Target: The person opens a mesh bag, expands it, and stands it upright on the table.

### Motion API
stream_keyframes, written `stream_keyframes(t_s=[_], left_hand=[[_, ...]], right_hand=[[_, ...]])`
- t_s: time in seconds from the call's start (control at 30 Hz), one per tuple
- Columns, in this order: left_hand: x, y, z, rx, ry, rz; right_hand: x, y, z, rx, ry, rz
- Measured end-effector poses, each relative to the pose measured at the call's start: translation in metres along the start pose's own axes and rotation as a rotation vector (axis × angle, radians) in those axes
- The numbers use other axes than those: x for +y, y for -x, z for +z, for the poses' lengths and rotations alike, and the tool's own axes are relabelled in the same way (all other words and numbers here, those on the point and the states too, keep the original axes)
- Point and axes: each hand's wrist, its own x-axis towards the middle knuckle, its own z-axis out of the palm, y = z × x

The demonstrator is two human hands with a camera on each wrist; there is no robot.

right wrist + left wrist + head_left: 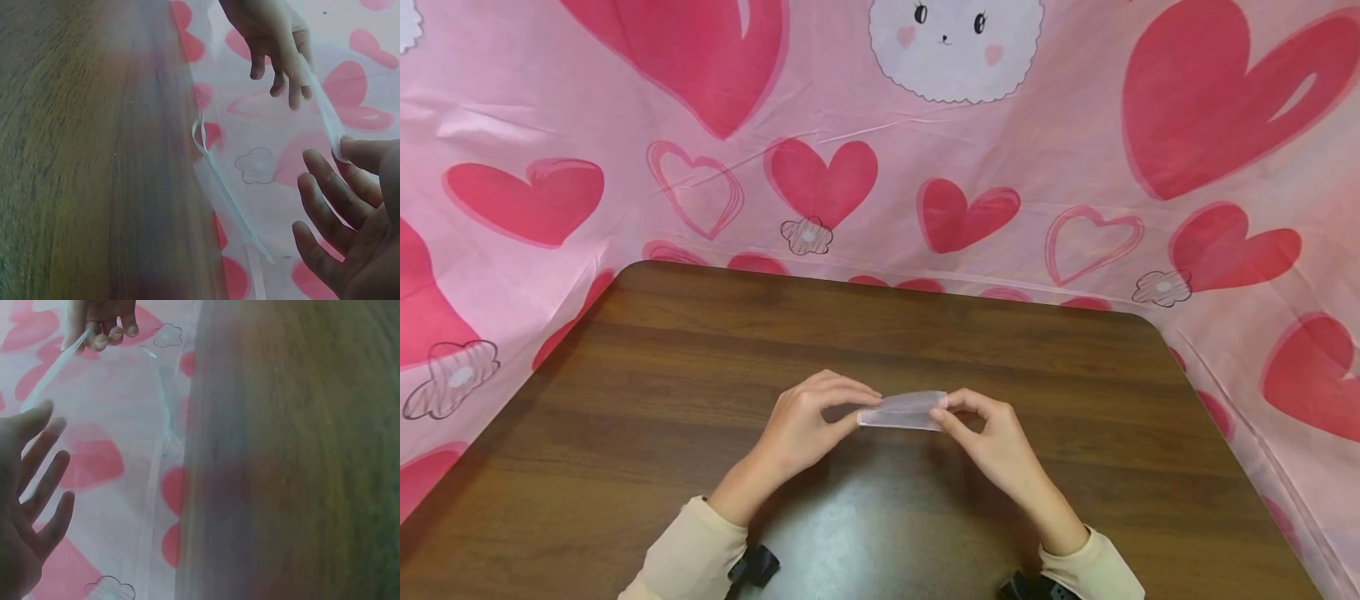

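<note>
A small translucent plastic bag [901, 412] is stretched level between my two hands, over the middle of the table. My left hand [808, 421] pinches its left end between thumb and forefinger. At the opposite end, my right hand [997, 433] pinches the bag the same way. The wrist views show the upper edge of the bag [325, 112] as a narrow whitish band running from hand to hand. A second thin pale strip [164, 400] shows nearer the table in those views. The remaining fingers [53, 515] of the left hand are spread off the bag.
The dark brown wooden table [662, 367] has rounded far corners. A pink cloth [895, 175] with red hearts hangs behind it and along both sides. Black wrist straps [754, 567] sit by the light sleeves [688, 550].
</note>
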Motion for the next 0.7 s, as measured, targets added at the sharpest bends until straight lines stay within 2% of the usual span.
stream_keyframes(t_s=[0.27,0.53,0.7], left_hand=[[0.002,-0.001,-0.001,0.093,-0.047,-0.068],[0.007,-0.002,0.000,0.070,-0.022,-0.222],[0.011,0.000,0.001,0.046,0.013,-0.258]], right_hand=[[0.004,-0.001,-0.005,-0.028,0.031,-0.013],[0.005,-0.004,-0.015,0.041,-0.009,-0.068],[0.005,-0.003,-0.015,0.053,-0.024,-0.130]])
